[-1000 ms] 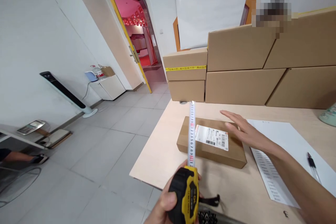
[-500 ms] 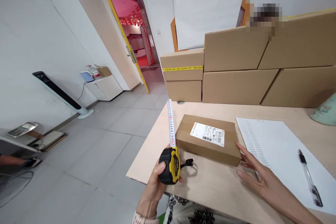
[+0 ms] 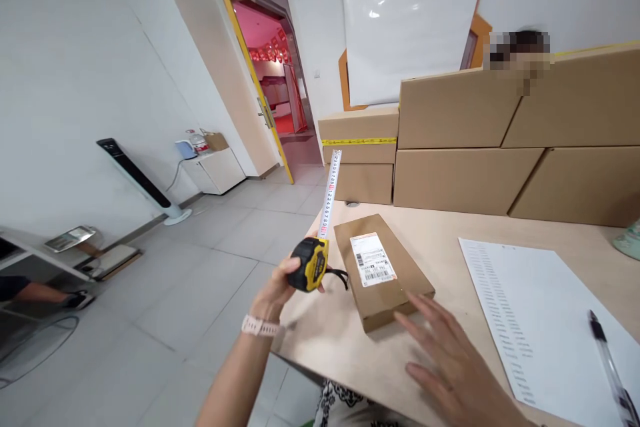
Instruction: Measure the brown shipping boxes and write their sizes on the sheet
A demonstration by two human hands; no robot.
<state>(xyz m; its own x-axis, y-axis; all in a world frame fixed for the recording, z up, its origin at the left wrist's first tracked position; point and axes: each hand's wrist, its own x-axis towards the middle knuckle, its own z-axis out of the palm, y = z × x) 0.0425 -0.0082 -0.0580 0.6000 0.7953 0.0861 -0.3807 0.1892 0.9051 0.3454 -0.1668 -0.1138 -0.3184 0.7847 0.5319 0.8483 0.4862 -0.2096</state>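
My left hand (image 3: 283, 283) is closed round a black and yellow tape measure (image 3: 309, 264), held up at the left edge of the table. Its white blade (image 3: 329, 197) sticks out, pointing away from me and upward. A black wrist strap hangs from the case. To the right of it, a small brown cardboard box (image 3: 400, 280) with a white shipping label (image 3: 373, 259) lies flat on the table, set at a slant. My right hand (image 3: 440, 347) is at the box's near right corner, fingers spread; whether the fingertips touch the box I cannot tell.
Stacked cardboard boxes (image 3: 455, 177) line the table's far side, with a person's blurred head behind them. A printed sheet (image 3: 530, 320) and a pen (image 3: 610, 360) lie at right. The table edge drops to tiled floor (image 3: 200, 280) at left.
The small box has been turned on the table, so its length now runs away from me. My left hand has raised the tape measure. My right hand's fingers have spread wider.
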